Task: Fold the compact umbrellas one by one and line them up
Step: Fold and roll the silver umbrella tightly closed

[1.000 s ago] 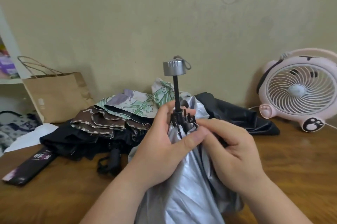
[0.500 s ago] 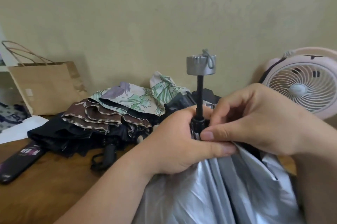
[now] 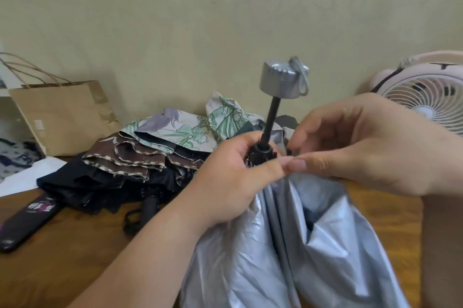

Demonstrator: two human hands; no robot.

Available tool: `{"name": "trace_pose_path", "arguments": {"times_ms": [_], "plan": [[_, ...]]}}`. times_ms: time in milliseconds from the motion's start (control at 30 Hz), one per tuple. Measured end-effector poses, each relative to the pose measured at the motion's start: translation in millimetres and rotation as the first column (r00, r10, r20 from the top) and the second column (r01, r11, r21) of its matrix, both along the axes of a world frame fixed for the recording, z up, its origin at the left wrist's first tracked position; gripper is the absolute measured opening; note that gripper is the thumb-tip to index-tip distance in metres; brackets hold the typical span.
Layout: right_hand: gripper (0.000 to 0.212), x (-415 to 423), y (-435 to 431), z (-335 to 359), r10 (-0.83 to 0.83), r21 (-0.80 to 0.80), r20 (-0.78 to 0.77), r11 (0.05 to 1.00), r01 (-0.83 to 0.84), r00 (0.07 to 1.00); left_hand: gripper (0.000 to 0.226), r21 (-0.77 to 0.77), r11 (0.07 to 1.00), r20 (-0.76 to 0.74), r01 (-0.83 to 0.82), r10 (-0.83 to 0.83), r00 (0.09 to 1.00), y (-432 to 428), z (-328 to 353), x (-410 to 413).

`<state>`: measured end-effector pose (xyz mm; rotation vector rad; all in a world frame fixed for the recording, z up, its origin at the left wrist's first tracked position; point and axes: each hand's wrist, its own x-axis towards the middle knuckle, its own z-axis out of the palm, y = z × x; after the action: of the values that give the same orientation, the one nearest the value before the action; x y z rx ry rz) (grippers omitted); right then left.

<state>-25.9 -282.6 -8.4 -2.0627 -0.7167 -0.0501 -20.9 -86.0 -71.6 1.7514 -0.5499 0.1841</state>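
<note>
I hold a silver umbrella (image 3: 283, 252) upright, its grey round handle (image 3: 280, 81) on a black shaft pointing up. My left hand (image 3: 225, 177) grips the gathered canopy and rib ends just below the black collar. My right hand (image 3: 363, 142) pinches a fold of silver cloth beside the collar, thumb and fingers curled. Behind lie unfolded umbrellas: a floral green one (image 3: 190, 129), a brown one (image 3: 130, 157) and a black one (image 3: 82, 187). A folded dark umbrella in its sleeve (image 3: 27, 220) lies at the left.
A brown paper bag (image 3: 65, 114) leans on the wall at the left. A pink desk fan (image 3: 426, 97) stands at the right. The wooden table (image 3: 75, 262) shows bare wood in front left. White paper (image 3: 27, 175) lies by the bag.
The view has drawn closer and shifted right. My right hand has lifted from gripping the canopy low down to pinching cloth at the collar. The handle now tilts slightly right.
</note>
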Motion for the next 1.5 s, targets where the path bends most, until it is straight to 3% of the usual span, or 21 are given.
{"name": "trace_pose_path", "arguments": {"times_ms": [133,233,333,467,567,933,967,1067,1133,1200,1333,1400,1433,1500], "plan": [[0.038,2.0,4.6,1.3,-0.114,0.003,0.224,0.993,0.117,0.968,0.019,0.058,0.997,-0.04,-0.056,0.059,0.997,7.0,6.1,8.5],[0.022,-0.7,6.7,1.0,-0.138,0.034,0.326,0.99,0.134,0.935,0.007,0.094,0.989,-0.041,-0.111,0.116,0.992,7.2,10.2,9.0],[0.012,-4.9,10.4,-0.2,-0.17,-0.008,0.392,0.982,0.188,0.904,0.01,0.104,0.984,-0.033,-0.142,0.146,0.989,5.8,9.8,12.2],[0.02,-0.7,17.9,-3.2,-0.234,-0.088,0.333,0.957,0.277,0.913,0.02,0.113,0.984,-0.016,-0.137,0.139,0.99,7.5,5.9,17.0],[0.017,3.3,24.8,-7.2,-0.234,-0.135,0.275,0.951,0.278,0.933,0.011,0.121,0.988,-0.011,-0.096,0.098,0.995,6.5,4.3,17.5],[0.013,2.1,28.6,-15.6,-0.244,-0.106,0.236,0.956,0.275,0.941,0.021,0.195,0.974,0.02,-0.115,0.113,0.993,3.3,-1.4,23.3],[0.011,0.1,27.6,-15.1,-0.254,-0.07,0.215,0.959,0.274,0.943,0.021,0.214,0.969,0.029,-0.123,0.12,0.992,3.0,-2.3,24.0],[0.033,-7.5,22.6,-2.5,-0.319,0.149,0.162,0.943,0.297,0.934,0.028,0.239,0.952,0.043,-0.193,0.188,0.981,1.0,-4.7,27.0],[0.021,-7.0,25.2,9.1,-0.33,0.116,0.19,0.943,0.312,0.925,0.03,0.239,0.948,0.027,-0.208,0.208,0.978,0.3,-4.8,27.0],[0.028,-6.5,34.6,17.3,-0.334,0.083,0.158,0.942,0.325,0.929,0.025,0.244,0.946,0.026,-0.214,0.214,0.976,1.8,-2.9,26.5],[0.02,-5.1,26.9,32.9,-0.371,0.458,0.029,0.831,0.318,0.928,0.023,0.216,0.956,0.029,-0.197,0.195,0.98,6.1,1.7,24.3],[0.009,-7.8,16.3,42.2,-0.337,0.518,0.052,0.814,0.263,0.94,0.031,0.228,0.956,0.023,-0.187,0.186,0.982,4.4,2.1,21.6],[0.026,-9.8,15.8,44.3,-0.313,0.458,0.064,0.853,0.25,0.948,0.035,0.228,0.958,0.026,-0.175,0.174,0.984,2.7,1.9,19.9],[0.052,-12.1,21.3,43.1,-0.342,0.164,0.125,0.933,0.32,0.931,0.037,0.214,0.964,0.042,-0.158,0.152,0.987,-0.8,-0.1,18.2]]}}
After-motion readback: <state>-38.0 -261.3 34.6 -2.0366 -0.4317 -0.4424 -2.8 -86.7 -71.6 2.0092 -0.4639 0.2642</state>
